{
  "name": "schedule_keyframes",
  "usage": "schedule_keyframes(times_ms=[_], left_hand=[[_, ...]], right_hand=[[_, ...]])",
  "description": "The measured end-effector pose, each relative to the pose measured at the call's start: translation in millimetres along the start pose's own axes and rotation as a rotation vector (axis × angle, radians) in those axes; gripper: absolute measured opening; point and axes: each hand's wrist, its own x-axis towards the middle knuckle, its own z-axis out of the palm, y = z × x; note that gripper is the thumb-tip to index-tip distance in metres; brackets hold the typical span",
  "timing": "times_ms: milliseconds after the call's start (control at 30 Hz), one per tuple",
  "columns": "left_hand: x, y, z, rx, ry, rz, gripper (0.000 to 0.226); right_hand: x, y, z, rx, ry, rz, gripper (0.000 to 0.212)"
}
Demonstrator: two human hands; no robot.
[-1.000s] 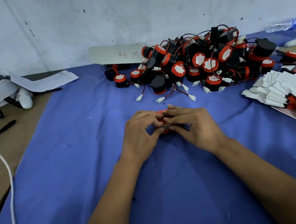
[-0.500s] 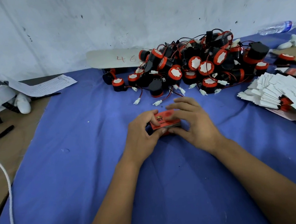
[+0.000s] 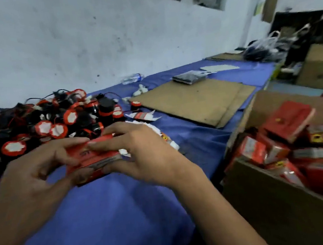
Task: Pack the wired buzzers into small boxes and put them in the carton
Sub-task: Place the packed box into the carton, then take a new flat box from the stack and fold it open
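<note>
A small red box is held between both hands just above the blue table cloth. My left hand grips its left end, thumb underneath. My right hand holds its right side, fingers lying across the top flap. Behind the hands lies a pile of black and red wired buzzers. To the right, below the table edge, stands an open brown carton with several red boxes in it.
Flat unfolded box blanks lie behind my right hand. A sheet of cardboard covers the table further right, with a dark packet and a plastic bottle near the wall. Another carton stands at the far right.
My view has swung right, bringing the carton of red boxes into sight. The box has lifted slightly off the cloth, both hands still around it.
</note>
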Motion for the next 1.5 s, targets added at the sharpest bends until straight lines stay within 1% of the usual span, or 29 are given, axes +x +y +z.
schedule_keyframes(times_ms=[33, 100, 133, 167, 233, 333, 433, 467, 600, 667, 733, 767, 833, 900, 933, 1000, 1033, 1067, 1100, 1133, 1167, 1200, 1233, 1267, 1300, 1400, 1433, 1467, 1500], left_hand=[[21.0, 27.5, 18.7, -0.041, -0.028, 0.058, 0.071], [48.3, 99.7, 65.3, -0.167, -0.049, 0.287, 0.041], [53.0, 132.6, 85.3, -0.216, -0.063, 0.357, 0.034], [58.9, 166.1, 106.0, -0.281, -0.115, 0.416, 0.032], [69.2, 218.1, 136.6, -0.326, -0.212, 0.514, 0.034], [79.0, 271.2, 182.1, -0.252, -0.339, 0.598, 0.035], [74.4, 282.1, 222.6, -0.09, -0.518, 0.607, 0.032], [72.2, 280.6, 232.9, -0.056, -0.537, 0.615, 0.03], [68.3, 269.9, 249.2, -0.034, -0.472, 0.645, 0.033], [71.9, 265.6, 247.6, -0.047, -0.441, 0.649, 0.022], [72.5, 257.4, 245.4, -0.128, -0.429, 0.6, 0.014], [70.6, 248.8, 241.1, -0.191, -0.409, 0.557, 0.016], [63.0, 227.9, 230.1, -0.295, -0.305, 0.462, 0.023], [57.4, 200.8, 223.2, -0.328, -0.186, 0.321, 0.018], [54.0, 184.5, 220.2, -0.302, -0.131, 0.233, 0.012], [49.0, 149.9, 217.3, -0.176, -0.019, 0.098, 0.033], [46.4, 131.7, 216.5, -0.134, 0.003, 0.034, 0.036], [43.0, 117.2, 216.6, -0.096, -0.012, -0.042, 0.022], [41.8, 99.4, 215.4, -0.073, -0.038, -0.116, 0.005], [42.2, 88.1, 215.3, -0.079, 0.0, -0.209, 0.023], [43.3, 72.6, 215.2, -0.08, 0.025, -0.272, 0.025], [43.9, 65.0, 213.6, -0.043, 0.041, -0.332, 0.018], [44.8, 56.3, 213.6, 0.013, 0.041, -0.354, 0.01], [43.4, 51.0, 211.3, 0.072, 0.082, -0.336, 0.008], [43.2, 44.5, 211.6, 0.097, 0.114, -0.312, 0.011], [43.8, 34.5, 209.7, 0.066, 0.203, -0.327, 0.03], [44.9, 31.6, 210.3, 0.051, 0.223, -0.337, 0.035], [45.7, 31.9, 211.9, 0.023, 0.236, -0.351, 0.038], [47.0, 31.8, 213.0, -0.001, 0.254, -0.362, 0.038]], right_hand=[[-14.9, -0.3, -37.1, -0.056, 0.043, 0.038, 0.048], [-53.1, -2.3, -111.9, -0.198, 0.092, 0.149, 0.052], [-72.3, -5.4, -143.5, -0.285, 0.101, 0.217, 0.055], [-94.5, -8.7, -174.6, -0.374, 0.113, 0.293, 0.058], [-131.9, -16.8, -220.0, -0.508, 0.134, 0.418, 0.062], [-176.0, -23.9, -264.2, -0.613, 0.108, 0.627, 0.063], [-199.8, -12.8, -273.4, -0.651, -0.066, 0.825, 0.059], [-203.9, -8.3, -271.3, -0.655, -0.112, 0.866, 0.059], [-204.0, -1.3, -265.8, -0.654, -0.164, 0.934, 0.068], [-199.7, -6.7, -268.2, -0.651, -0.158, 0.96, 0.082], [-189.9, -15.0, -264.7, -0.64, -0.077, 0.95, 0.087], [-180.4, -18.9, -258.4, -0.642, -0.036, 0.908, 0.084], [-158.6, -27.0, -239.6, -0.638, 0.039, 0.796, 0.073], [-135.5, -32.1, -214.2, -0.609, 0.097, 0.681, 0.057], [-122.6, -32.6, -197.3, -0.562, 0.137, 0.623, 0.047], [-96.9, -31.7, -162.1, -0.431, 0.249, 0.518, 0.028], [-85.5, -28.6, -143.5, -0.377, 0.287, 0.489, 0.02], [-74.4, -22.8, -124.4, -0.341, 0.291, 0.491, 0.015], [-62.8, -13.5, -102.8, -0.303, 0.273, 0.517, 0.012], [-54.8, -0.7, -82.4, -0.266, 0.25, 0.567, 0.01], [-47.8, 15.0, -61.2, -0.226, 0.224, 0.632, 0.01], [-44.6, 33.4, -42.8, -0.202, 0.199, 0.71, 0.012], [-44.4, 53.0, -25.2, -0.203, 0.163, 0.789, 0.014], [-45.3, 72.3, -7.4, -0.226, 0.109, 0.848, 0.015], [-49.0, 89.0, 6.4, -0.252, 0.047, 0.875, 0.019], [-58.8, 121.0, 34.4, -0.209, -0.094, 0.827, 0.054], [-60.2, 125.5, 40.6, -0.18, -0.115, 0.804, 0.057], [-61.3, 127.9, 43.7, -0.173, -0.129, 0.784, 0.052], [-61.7, 128.9, 45.9, -0.182, -0.138, 0.772, 0.041]])
